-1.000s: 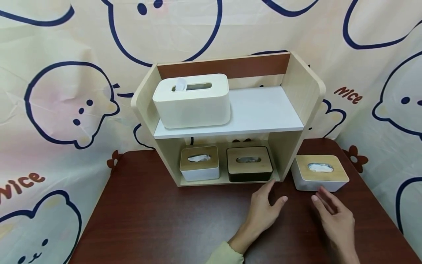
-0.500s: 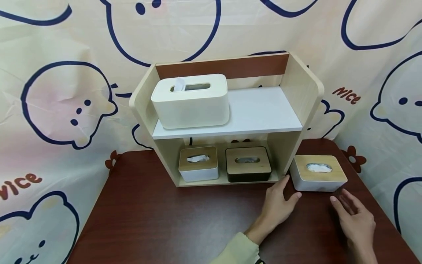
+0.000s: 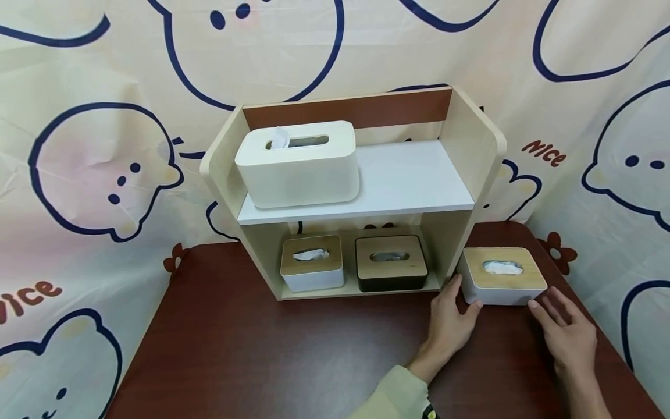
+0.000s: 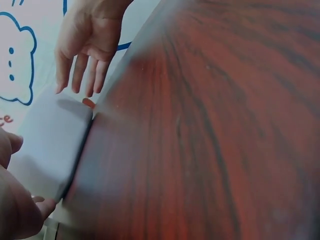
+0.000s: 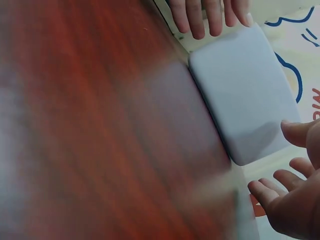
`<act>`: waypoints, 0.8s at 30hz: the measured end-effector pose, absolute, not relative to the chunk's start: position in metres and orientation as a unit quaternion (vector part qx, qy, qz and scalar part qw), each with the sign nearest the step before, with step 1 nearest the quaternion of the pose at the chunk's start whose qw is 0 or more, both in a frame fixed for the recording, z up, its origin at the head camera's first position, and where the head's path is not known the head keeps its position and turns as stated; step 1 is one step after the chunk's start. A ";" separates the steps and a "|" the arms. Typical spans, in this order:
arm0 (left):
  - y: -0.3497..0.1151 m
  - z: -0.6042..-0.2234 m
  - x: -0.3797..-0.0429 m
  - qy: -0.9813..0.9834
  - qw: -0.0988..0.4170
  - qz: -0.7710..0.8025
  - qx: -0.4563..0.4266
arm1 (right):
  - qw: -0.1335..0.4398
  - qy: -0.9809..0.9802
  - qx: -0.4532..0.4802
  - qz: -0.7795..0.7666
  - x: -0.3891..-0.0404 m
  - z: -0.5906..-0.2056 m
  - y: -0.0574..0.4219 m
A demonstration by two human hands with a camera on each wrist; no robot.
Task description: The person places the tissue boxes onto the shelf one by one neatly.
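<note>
A white tissue box with a light wood lid (image 3: pixel 503 295) stands on the table to the right of the shelf unit, tissue showing in its slot. At its left front corner is my left hand (image 3: pixel 451 326), fingers extended along its left side and thumb by its front. My right hand (image 3: pixel 570 337) is at the right front corner, fingers spread and thumb tip by the front face. In the left wrist view, the box's plain front (image 4: pixel 55 140) lies between both hands. The right wrist view shows the box's front (image 5: pixel 245 95) too; firm contact cannot be told.
A wooden two-tier shelf unit (image 3: pixel 413 174) stands behind, its side panel close to the box. A large cream tissue box (image 3: pixel 303 174) sits on its upper tier. Below are a small white wood-lidded box (image 3: pixel 314 279) and a black-based one (image 3: pixel 392 282). The dark table (image 3: pixel 293 361) extends in front.
My left hand has moved right, from before the black-based box to the white box's left corner. My right hand has shifted right to the right corner. The boxes stay put.
</note>
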State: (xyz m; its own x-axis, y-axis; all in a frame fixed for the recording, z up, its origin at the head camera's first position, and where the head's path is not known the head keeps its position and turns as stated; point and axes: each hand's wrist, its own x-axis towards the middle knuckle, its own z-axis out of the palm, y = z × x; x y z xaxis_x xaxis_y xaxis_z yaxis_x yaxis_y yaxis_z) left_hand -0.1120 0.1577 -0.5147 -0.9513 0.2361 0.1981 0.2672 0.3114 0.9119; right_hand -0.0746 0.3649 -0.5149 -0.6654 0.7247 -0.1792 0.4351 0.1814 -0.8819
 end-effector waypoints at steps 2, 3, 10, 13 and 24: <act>0.160 -0.516 -0.112 -0.806 0.014 -0.571 -0.152 | 0.140 -0.752 -0.368 0.528 -0.077 -0.515 0.369; 0.161 -0.516 -0.113 -0.804 0.012 -0.574 -0.152 | 0.137 -0.754 -0.358 0.534 -0.078 -0.515 0.372; 0.167 -0.518 -0.119 -0.794 0.001 -0.591 -0.143 | 0.085 -0.792 -0.315 0.516 -0.085 -0.515 0.383; 0.168 -0.518 -0.120 -0.789 0.001 -0.597 -0.145 | 0.077 -0.800 -0.303 0.512 -0.087 -0.516 0.385; 0.175 -0.523 -0.120 -0.781 0.036 -0.604 -0.156 | 0.083 -0.797 -0.272 0.534 -0.092 -0.516 0.381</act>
State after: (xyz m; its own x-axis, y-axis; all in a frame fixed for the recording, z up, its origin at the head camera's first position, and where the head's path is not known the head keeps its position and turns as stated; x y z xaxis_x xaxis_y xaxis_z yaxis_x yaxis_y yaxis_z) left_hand -0.1204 0.1754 -0.5232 -0.9484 0.2009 0.2452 0.2880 0.2223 0.9315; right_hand -0.0918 0.3813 -0.5158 -0.8387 0.5211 -0.1580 0.3444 0.2828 -0.8952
